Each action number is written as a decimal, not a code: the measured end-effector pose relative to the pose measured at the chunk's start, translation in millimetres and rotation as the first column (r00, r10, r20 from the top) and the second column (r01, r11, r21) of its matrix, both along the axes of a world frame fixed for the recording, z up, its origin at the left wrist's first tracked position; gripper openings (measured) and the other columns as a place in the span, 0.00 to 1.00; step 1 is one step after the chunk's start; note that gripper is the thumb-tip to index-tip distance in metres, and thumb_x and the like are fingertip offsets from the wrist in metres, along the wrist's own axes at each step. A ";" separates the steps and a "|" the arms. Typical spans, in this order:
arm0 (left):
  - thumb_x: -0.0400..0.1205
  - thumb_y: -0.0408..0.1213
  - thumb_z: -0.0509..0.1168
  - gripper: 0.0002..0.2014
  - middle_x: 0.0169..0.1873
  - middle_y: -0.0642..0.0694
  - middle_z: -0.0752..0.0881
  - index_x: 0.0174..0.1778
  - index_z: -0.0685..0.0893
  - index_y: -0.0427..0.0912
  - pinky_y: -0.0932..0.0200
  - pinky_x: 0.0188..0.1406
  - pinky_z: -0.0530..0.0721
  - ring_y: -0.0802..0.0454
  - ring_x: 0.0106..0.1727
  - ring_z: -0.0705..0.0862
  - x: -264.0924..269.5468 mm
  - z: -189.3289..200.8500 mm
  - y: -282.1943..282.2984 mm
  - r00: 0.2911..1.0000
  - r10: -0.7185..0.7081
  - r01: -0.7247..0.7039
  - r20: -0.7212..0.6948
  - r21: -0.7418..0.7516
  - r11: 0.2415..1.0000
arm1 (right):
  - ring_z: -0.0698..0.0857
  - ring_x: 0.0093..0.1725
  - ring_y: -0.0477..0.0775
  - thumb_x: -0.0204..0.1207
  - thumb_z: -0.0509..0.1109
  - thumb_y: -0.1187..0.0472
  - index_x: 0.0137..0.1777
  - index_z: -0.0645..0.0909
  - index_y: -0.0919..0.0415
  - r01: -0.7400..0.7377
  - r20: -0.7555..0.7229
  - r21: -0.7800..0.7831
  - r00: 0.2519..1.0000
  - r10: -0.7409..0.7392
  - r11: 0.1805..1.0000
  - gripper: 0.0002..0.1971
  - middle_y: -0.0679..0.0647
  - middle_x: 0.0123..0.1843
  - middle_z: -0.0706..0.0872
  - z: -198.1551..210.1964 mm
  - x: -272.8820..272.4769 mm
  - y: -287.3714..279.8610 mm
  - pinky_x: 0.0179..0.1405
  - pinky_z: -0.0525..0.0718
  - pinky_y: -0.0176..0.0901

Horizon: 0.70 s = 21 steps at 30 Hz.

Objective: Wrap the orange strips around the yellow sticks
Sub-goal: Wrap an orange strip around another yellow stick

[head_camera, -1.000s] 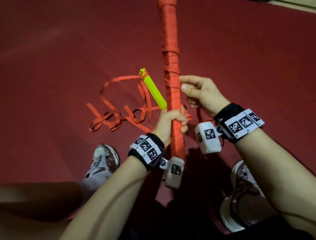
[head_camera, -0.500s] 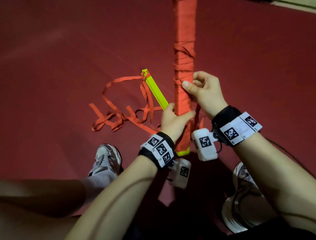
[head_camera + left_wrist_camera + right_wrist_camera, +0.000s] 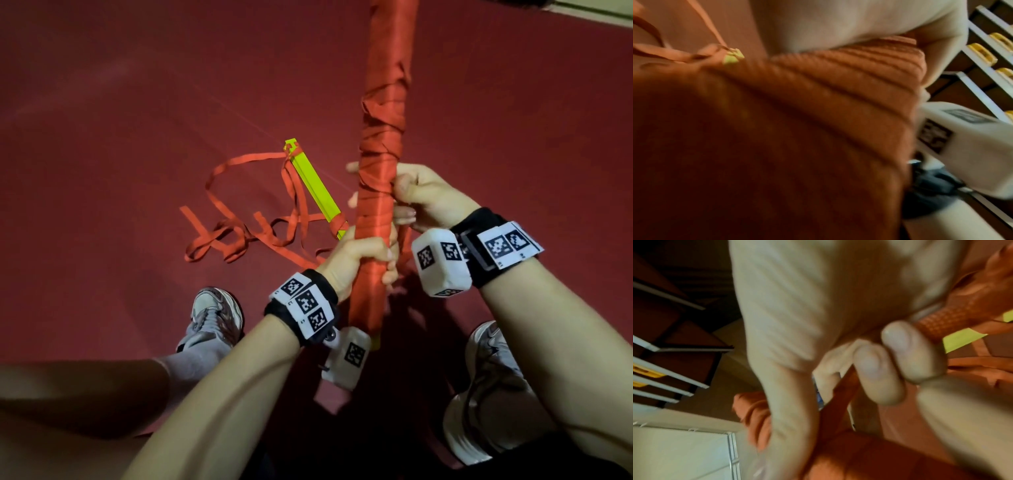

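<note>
A long stick wrapped in orange strip (image 3: 383, 130) stands nearly upright before me, with a sliver of yellow (image 3: 376, 342) showing at its lower end. My left hand (image 3: 359, 260) grips the wrapped stick low down. Just above it, my right hand (image 3: 404, 195) curls round the same stick, fingertips (image 3: 352, 168) showing on its far side. In the right wrist view the fingers (image 3: 910, 352) pinch the orange strip (image 3: 953, 321). A bare yellow stick (image 3: 317, 190) lies on the floor to the left, with loose orange strip (image 3: 239, 226) tied to it and trailing in loops.
The floor (image 3: 137, 102) is dark red. My two shoes (image 3: 212, 315) (image 3: 489, 387) stand either side of the stick's lower end. Metal shelving with yellow items (image 3: 982, 53) shows in the left wrist view. A pale strip of floor edge (image 3: 589, 7) is at the top right.
The wrapped stick has shifted right and closer to me. My right hand has moved from beside the stick to wrapping round it. My left hand has slid along the stick, still gripping.
</note>
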State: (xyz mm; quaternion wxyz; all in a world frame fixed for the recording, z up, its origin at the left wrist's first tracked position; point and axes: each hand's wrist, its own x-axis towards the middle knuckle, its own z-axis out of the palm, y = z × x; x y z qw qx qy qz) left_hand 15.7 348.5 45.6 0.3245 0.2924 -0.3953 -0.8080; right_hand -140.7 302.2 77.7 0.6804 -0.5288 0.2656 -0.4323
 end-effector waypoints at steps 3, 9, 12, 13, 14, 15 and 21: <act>0.58 0.35 0.70 0.18 0.26 0.44 0.78 0.42 0.74 0.41 0.60 0.24 0.80 0.49 0.20 0.76 -1.6 -3.5 -4.6 0.994 0.074 -0.079 0.086 0.063 0.995 | 0.65 0.19 0.41 0.74 0.80 0.52 0.65 0.75 0.81 0.127 -0.116 0.013 0.985 -0.125 0.992 0.33 0.72 0.51 0.89 1.4 2.5 -1.8 0.18 0.59 0.35; 0.71 0.29 0.71 0.09 0.25 0.44 0.82 0.45 0.81 0.37 0.59 0.25 0.80 0.50 0.22 0.79 -20.2 -5.7 -12.3 0.802 0.462 -0.436 0.378 -0.157 0.886 | 0.69 0.21 0.40 0.67 0.82 0.45 0.50 0.80 0.62 0.499 -0.351 -0.188 0.770 -0.532 0.846 0.23 0.41 0.22 0.73 -10.7 21.0 -11.1 0.23 0.68 0.34; 0.74 0.27 0.71 0.06 0.23 0.43 0.79 0.42 0.81 0.38 0.59 0.24 0.75 0.48 0.21 0.74 -19.3 -5.0 -10.5 0.823 0.478 -0.453 0.307 -0.155 0.878 | 0.71 0.20 0.41 0.68 0.81 0.53 0.52 0.77 0.64 0.477 -0.264 -0.150 0.825 -0.500 0.866 0.22 0.51 0.26 0.75 -10.5 16.8 -11.8 0.20 0.71 0.34; 0.72 0.29 0.70 0.06 0.23 0.42 0.78 0.42 0.82 0.38 0.60 0.24 0.74 0.48 0.20 0.73 -16.7 -2.4 -10.3 0.859 0.445 -0.429 0.253 -0.119 0.895 | 0.72 0.19 0.42 0.69 0.81 0.55 0.54 0.75 0.65 0.453 -0.222 -0.129 0.854 -0.471 0.882 0.22 0.56 0.28 0.74 -8.5 15.4 -11.3 0.18 0.71 0.34; 0.69 0.30 0.69 0.07 0.23 0.41 0.77 0.42 0.82 0.38 0.60 0.24 0.74 0.48 0.20 0.73 -13.7 -0.1 -10.6 0.894 0.399 -0.390 0.203 -0.084 0.917 | 0.72 0.19 0.43 0.70 0.80 0.57 0.55 0.74 0.66 0.421 -0.178 -0.104 0.883 -0.434 0.901 0.22 0.58 0.30 0.74 -7.5 13.7 -11.3 0.17 0.70 0.34; 0.68 0.30 0.67 0.08 0.23 0.40 0.77 0.43 0.82 0.37 0.60 0.25 0.75 0.48 0.20 0.73 -10.8 2.0 -10.8 0.924 0.346 -0.340 0.161 -0.061 0.938 | 0.71 0.18 0.43 0.71 0.79 0.57 0.57 0.75 0.67 0.373 -0.141 -0.070 0.915 -0.379 0.925 0.22 0.58 0.30 0.75 -6.3 12.3 -11.1 0.15 0.69 0.33; 0.72 0.30 0.66 0.11 0.27 0.39 0.81 0.50 0.84 0.35 0.59 0.25 0.79 0.47 0.22 0.77 2.6 1.0 -9.1 0.980 0.147 -0.140 0.134 -0.062 0.988 | 0.71 0.17 0.48 0.75 0.78 0.58 0.59 0.77 0.83 0.084 -0.204 -0.028 0.975 -0.088 0.996 0.26 0.85 0.36 0.77 8.3 -0.3 -9.0 0.15 0.72 0.38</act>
